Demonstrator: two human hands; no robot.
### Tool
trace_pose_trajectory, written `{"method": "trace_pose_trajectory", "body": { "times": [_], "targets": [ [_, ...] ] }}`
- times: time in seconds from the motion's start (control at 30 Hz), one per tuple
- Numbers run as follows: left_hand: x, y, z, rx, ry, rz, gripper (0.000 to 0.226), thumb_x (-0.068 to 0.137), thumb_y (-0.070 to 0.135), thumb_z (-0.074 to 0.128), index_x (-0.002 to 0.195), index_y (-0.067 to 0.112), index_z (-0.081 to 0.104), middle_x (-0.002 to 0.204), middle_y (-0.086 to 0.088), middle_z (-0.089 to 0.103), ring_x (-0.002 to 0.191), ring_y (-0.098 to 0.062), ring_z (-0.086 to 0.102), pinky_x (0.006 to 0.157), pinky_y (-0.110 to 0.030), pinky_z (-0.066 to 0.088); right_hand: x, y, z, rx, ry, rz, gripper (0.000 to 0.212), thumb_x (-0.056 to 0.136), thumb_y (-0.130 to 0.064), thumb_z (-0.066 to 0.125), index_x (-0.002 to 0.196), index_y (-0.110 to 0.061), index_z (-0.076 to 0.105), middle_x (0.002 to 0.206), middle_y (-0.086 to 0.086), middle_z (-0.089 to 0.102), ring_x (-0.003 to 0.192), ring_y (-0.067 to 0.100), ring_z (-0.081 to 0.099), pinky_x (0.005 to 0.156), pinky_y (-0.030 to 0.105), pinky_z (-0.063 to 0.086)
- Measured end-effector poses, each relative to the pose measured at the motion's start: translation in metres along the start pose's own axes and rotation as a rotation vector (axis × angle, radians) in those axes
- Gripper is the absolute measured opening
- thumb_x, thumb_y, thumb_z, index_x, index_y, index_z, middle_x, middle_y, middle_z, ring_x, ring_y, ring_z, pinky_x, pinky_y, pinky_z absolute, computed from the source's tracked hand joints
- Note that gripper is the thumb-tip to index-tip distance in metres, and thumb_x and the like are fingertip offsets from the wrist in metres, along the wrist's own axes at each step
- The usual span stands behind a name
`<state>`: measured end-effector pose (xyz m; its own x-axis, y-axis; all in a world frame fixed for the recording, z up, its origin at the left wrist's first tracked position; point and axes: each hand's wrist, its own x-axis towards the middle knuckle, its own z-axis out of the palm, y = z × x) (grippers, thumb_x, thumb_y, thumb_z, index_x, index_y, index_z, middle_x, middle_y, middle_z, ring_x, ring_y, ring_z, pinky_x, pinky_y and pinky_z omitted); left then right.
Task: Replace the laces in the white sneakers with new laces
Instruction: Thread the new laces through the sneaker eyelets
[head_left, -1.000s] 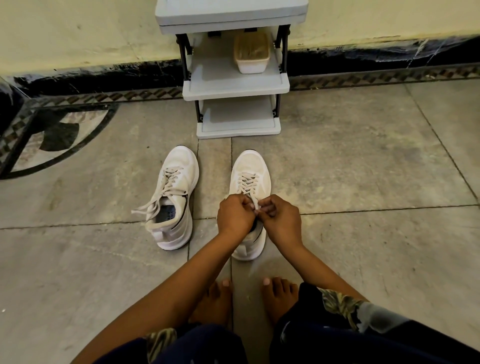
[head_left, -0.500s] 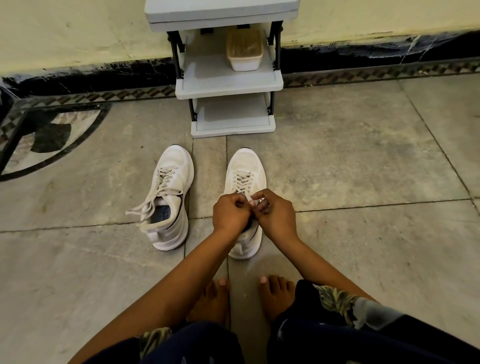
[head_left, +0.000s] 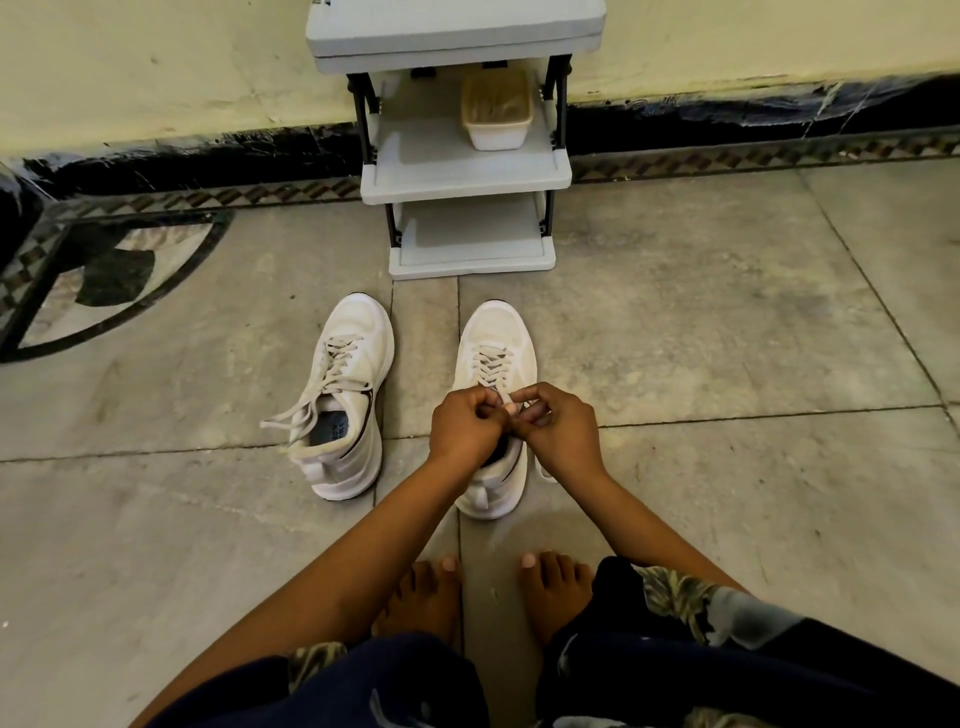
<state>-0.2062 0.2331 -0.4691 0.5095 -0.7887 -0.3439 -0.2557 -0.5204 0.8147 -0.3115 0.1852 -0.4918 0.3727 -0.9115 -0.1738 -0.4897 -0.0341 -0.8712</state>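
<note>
As I crouch over the pair: I judge the job barely begun, since both shoes carry laces.
Left hand (head_left: 467, 426): fingers curled, pinching the lace (head_left: 491, 366) at the top of the right shoe (head_left: 496, 332).
Right hand (head_left: 558, 431): touching the left hand, thumb and forefinger pinching the same lace, other fingers bent.
Right shoe: on the floor (head_left: 727, 338) before my feet, toe toward the rack (head_left: 457, 171). It is laced through every eyelet I can see. The knot is hidden under my hands, so I cannot tell if it is undone.
Left shoe (head_left: 358, 332): just beside it, not touching. The left lace (head_left: 311, 405) is slack, ends trailing off the collar, but threaded.
Done: at most, loosening.
Left to do: pull both old laces out, thread new ones, tie.
New laces: none I can pick out. The tub (head_left: 496, 117) on the rack holds something pale, too blurred to name.
</note>
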Motion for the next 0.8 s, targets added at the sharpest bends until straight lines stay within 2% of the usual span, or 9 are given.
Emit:
{"method": "trace_pose_trajectory", "body": {
  "times": [0.13, 0.2, 0.3, 0.4, 0.53, 0.63, 0.7, 0.73, 0.8],
  "targets": [
    [-0.002, 0.003, -0.012, -0.026, -0.111, -0.038, 0.019, 0.088, 0.003, 0.057, 0.082, 0.016, 0.070, 0.093, -0.013, 0.070, 0.090, -0.027, 0.063, 0.092, -0.038, 0.051, 0.000, 0.005, -0.003, 0.097, 0.017, 0.011, 0.015, 0.079, -0.013, 0.073, 0.094, -0.012, 0.073, 0.085, 0.005, 0.071, 0.069, 0.008, 0.060, 0.064, 0.007, 0.043],
    [-0.002, 0.006, -0.018, 0.061, -0.170, -0.019, 0.025, 0.085, -0.002, 0.054, 0.091, 0.015, 0.072, 0.101, -0.011, 0.070, 0.099, -0.027, 0.062, 0.092, -0.037, 0.050, 0.001, 0.004, -0.002, 0.082, 0.060, -0.009, 0.011, 0.080, -0.013, 0.072, 0.090, -0.009, 0.074, 0.085, 0.002, 0.070, 0.071, 0.010, 0.061, 0.065, 0.009, 0.044],
    [0.001, 0.008, -0.030, 0.356, -0.194, 0.138, 0.027, 0.085, 0.003, 0.055, 0.100, 0.015, 0.073, 0.105, -0.005, 0.071, 0.099, -0.020, 0.063, 0.088, -0.029, 0.048, 0.006, -0.002, 0.002, -0.020, 0.055, -0.019, 0.007, 0.081, -0.015, 0.071, 0.084, -0.009, 0.072, 0.082, 0.001, 0.069, 0.070, 0.015, 0.060, 0.065, 0.022, 0.044],
    [0.015, 0.015, -0.050, 0.593, 0.032, 0.307, 0.021, 0.084, 0.019, 0.062, 0.103, 0.019, 0.070, 0.102, 0.000, 0.069, 0.092, -0.020, 0.063, 0.079, -0.029, 0.049, 0.009, -0.004, 0.004, -0.148, 0.031, -0.041, 0.009, 0.086, -0.015, 0.063, 0.085, -0.006, 0.066, 0.086, 0.007, 0.069, 0.075, 0.021, 0.059, 0.063, 0.025, 0.037],
    [0.027, 0.015, -0.052, 0.732, -0.140, 0.282, 0.022, 0.084, 0.027, 0.066, 0.104, 0.017, 0.069, 0.104, -0.005, 0.070, 0.094, -0.023, 0.063, 0.082, -0.035, 0.051, 0.007, 0.000, 0.005, -0.248, 0.032, -0.047, 0.012, 0.092, -0.012, 0.052, 0.090, -0.002, 0.058, 0.093, 0.013, 0.063, 0.083, 0.028, 0.057, 0.061, 0.026, 0.030],
    [0.030, 0.009, -0.047, 0.788, -0.112, 0.281, 0.019, 0.087, 0.031, 0.062, 0.101, 0.019, 0.069, 0.101, -0.006, 0.070, 0.093, -0.025, 0.064, 0.080, -0.037, 0.052, 0.006, -0.001, -0.007, -0.200, 0.072, 0.000, 0.011, 0.092, -0.005, 0.047, 0.094, 0.000, 0.056, 0.093, 0.012, 0.058, 0.084, 0.025, 0.054, 0.067, 0.028, 0.036],
    [0.032, 0.006, -0.047, 0.795, -0.103, 0.280, 0.019, 0.087, 0.032, 0.061, 0.099, 0.020, 0.069, 0.100, -0.005, 0.070, 0.094, -0.025, 0.063, 0.080, -0.038, 0.052, 0.009, -0.008, -0.025, -0.067, 0.155, 0.038, 0.012, 0.094, -0.003, 0.043, 0.095, 0.002, 0.054, 0.091, 0.010, 0.054, 0.084, 0.021, 0.050, 0.071, 0.028, 0.036],
    [0.033, 0.006, -0.047, 0.797, -0.110, 0.280, 0.018, 0.087, 0.032, 0.061, 0.099, 0.020, 0.069, 0.100, -0.004, 0.070, 0.094, -0.024, 0.063, 0.080, -0.038, 0.052, 0.012, -0.015, -0.038, 0.090, 0.207, 0.068, 0.013, 0.095, -0.004, 0.041, 0.094, 0.002, 0.053, 0.090, 0.010, 0.055, 0.085, 0.020, 0.050, 0.073, 0.027, 0.036],
    [0.035, 0.007, -0.048, 0.779, -0.130, 0.272, 0.016, 0.086, 0.030, 0.063, 0.098, 0.022, 0.069, 0.102, -0.001, 0.069, 0.095, -0.022, 0.062, 0.080, -0.036, 0.051, 0.019, -0.035, -0.069, 0.590, 0.226, 0.138, 0.020, 0.100, -0.007, 0.035, 0.085, -0.007, 0.049, 0.085, 0.005, 0.062, 0.081, 0.018, 0.059, 0.076, 0.030, 0.046]
  ]
}}
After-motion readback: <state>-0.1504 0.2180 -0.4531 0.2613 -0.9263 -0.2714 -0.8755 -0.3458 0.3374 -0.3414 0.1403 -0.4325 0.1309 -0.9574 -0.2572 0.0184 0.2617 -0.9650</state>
